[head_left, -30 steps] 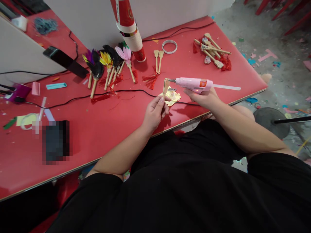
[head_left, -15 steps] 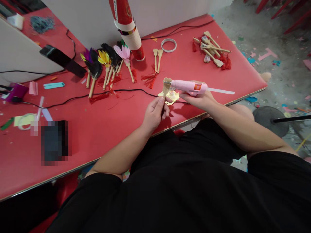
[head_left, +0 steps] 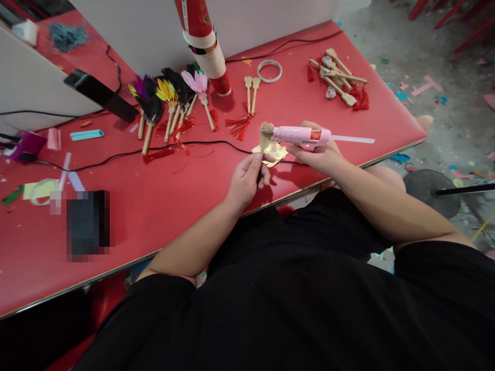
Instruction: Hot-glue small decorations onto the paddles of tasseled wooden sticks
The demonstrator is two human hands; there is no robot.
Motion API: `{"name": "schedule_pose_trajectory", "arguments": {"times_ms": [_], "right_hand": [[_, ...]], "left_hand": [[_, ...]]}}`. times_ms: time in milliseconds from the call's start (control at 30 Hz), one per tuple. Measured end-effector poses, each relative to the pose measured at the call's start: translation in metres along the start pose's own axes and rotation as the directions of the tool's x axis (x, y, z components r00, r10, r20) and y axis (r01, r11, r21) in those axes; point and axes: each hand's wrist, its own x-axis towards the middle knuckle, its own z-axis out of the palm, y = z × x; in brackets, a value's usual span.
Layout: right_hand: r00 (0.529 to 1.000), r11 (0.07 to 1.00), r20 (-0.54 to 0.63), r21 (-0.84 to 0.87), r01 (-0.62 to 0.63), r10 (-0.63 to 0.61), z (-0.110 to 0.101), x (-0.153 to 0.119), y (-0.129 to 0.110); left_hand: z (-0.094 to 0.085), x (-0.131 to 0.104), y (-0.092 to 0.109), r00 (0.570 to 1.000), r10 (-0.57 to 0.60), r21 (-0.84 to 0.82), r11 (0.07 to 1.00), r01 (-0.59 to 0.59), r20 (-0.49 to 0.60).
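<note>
The person's left hand (head_left: 247, 178) pinches a tan, flat-headed wooden stick (head_left: 266, 135), its head raised above the fingers. The right hand (head_left: 315, 152) is wrapped around a pale pink plastic glue gun (head_left: 294, 135), whose metal nozzle is at the stick's head; whether it touches cannot be told. A translucent glue stick (head_left: 356, 139) juts from the gun's back, past the right hand.

Below and between the hands lies a crumpled pale yellow sheet (head_left: 280, 153), in the way of the red surface (head_left: 162, 206) there. A thin black cable (head_left: 211, 142) runs from the left of the hands to this sheet.

Straight beyond the hands lie two red-tasselled wooden sticks (head_left: 248, 95), with a whitish ring (head_left: 269, 71) near them. Farther beyond the right hand is a crossed pile of tasselled sticks (head_left: 340, 80). Beyond the left hand, colourful feather-topped sticks (head_left: 170, 103) crowd beside a tall stack of red-and-white cups (head_left: 211, 59). Well left of the left hand sits a blurred dark object (head_left: 85, 222).
</note>
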Motion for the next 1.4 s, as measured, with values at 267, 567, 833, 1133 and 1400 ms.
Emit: {"name": "schedule_pose_trajectory", "arguments": {"times_ms": [267,567,833,1133,1400], "right_hand": [[0.993,0.971,-0.037,-0.218,0.102,-0.113,0.000,0.001,0.008],[0.985,0.928,-0.048,-0.346,0.138,-0.165,-0.001,0.000,0.010],[0.972,0.888,0.067,-0.396,0.233,-0.226,-0.003,0.005,0.004],[0.974,0.835,0.192,-0.510,0.206,-0.123,-0.008,0.005,0.001],[0.986,0.762,0.161,-0.633,0.133,-0.039,-0.008,0.005,-0.008]], "left_hand": [[0.001,-0.001,0.004,1.000,0.015,0.042,0.999,-0.016,0.019],[0.002,-0.003,0.005,0.996,0.073,0.047,0.996,-0.075,0.047],[0.002,-0.003,0.005,0.997,0.055,0.063,0.996,-0.058,0.048],[0.001,-0.003,0.003,0.994,0.087,0.064,0.994,-0.092,0.070],[-0.001,-0.003,-0.004,0.988,0.127,0.110,0.985,-0.136,0.084]]}}
